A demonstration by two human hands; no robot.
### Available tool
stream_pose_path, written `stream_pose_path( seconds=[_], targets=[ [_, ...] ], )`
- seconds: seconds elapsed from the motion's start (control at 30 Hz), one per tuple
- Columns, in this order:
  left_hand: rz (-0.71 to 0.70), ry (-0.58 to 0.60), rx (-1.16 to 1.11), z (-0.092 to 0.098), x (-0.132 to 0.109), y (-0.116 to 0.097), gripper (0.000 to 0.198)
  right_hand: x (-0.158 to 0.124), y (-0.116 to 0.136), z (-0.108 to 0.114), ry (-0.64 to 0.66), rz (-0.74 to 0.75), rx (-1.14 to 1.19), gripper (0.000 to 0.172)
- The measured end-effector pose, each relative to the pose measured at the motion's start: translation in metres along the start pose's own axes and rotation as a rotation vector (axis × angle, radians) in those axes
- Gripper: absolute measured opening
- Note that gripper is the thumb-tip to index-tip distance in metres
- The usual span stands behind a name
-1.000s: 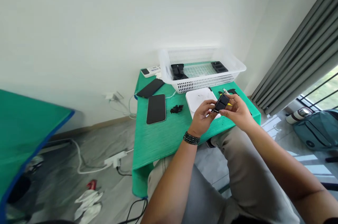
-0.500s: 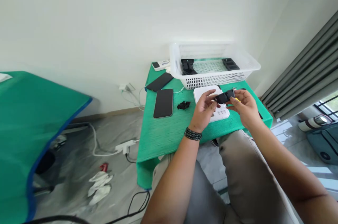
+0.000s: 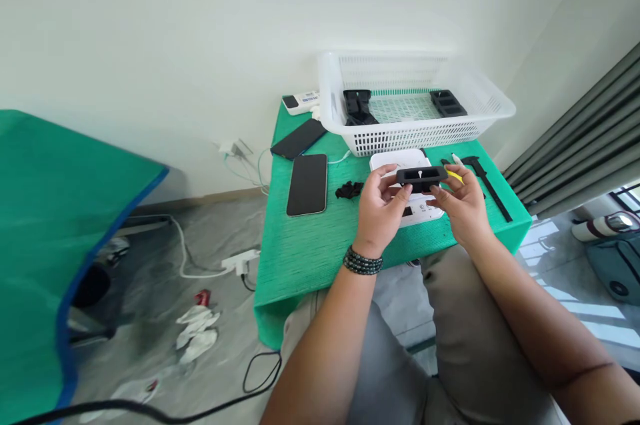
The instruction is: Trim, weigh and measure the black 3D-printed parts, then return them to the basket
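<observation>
1. The room has a pale wall and a grey curtain on the right; in front of the wall stands a table covered with green cloth.

2. The black tray is in the air, above the white scale and near the front edge of the table; its hollow side is turned toward the person, and a small pale mark shows inside.

3. The left hand grips one end of the tray between thumb and fingers; the right hand pinches the other end in the same way; neither hand is free.

4. Something yellow shows beside the right fingers; the view is poor there, so I cannot say if the hand touches it.

5. The tray looks like thin plastic; I judge it to be light, rather stiff and a little smooth, perhaps easy to crack if it is bent; the short ends seem a good place for holding, with mild pressure from both sides.

6. Behind the scale is a white basket with more black pieces in it; a caliper lies to the right; black scraps and a tablet lie to the left.
</observation>
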State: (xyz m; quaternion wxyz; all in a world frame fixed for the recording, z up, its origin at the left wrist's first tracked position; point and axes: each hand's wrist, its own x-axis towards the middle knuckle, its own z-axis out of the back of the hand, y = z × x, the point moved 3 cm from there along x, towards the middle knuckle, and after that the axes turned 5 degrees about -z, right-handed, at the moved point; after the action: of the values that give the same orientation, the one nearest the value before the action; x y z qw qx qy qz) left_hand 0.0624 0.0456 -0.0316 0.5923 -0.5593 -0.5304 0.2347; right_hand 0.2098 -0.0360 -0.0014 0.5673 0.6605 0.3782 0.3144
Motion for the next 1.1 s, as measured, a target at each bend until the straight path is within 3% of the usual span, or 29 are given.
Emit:
stream_pose_path(
  seconds=[0.3, 0.57, 0.77, 0.93, 1.1],
  targets=[
    [-0.137, -0.056, 0.126, 0.000, 0.001, -0.009, 0.035, -0.003, 0.001, -0.002, 0.083, 0.092, -0.159, 0.054],
    [-0.137, -0.076, 0.136, 0.002, 0.002, -0.007, 0.052, 0.006, 0.010, -0.010, 0.106, 0.122, -0.131, 0.053],
    [-0.204, -0.079, 0.237, 0.011, 0.007, -0.010, 0.044, 0.015, 0.014, -0.019, 0.172, 0.097, -0.223, 0.053],
    [-0.237, -0.063, 0.305, 0.025, 0.019, -0.018, 0.035, 0.045, 0.031, -0.025, 0.320, 0.191, -0.336, 0.047],
    [-0.253, -0.010, 0.483, 0.047, 0.036, -0.029, 0.025, 0.087, 0.032, -0.026, 0.577, 0.363, -0.528, 0.061]
  ],
)
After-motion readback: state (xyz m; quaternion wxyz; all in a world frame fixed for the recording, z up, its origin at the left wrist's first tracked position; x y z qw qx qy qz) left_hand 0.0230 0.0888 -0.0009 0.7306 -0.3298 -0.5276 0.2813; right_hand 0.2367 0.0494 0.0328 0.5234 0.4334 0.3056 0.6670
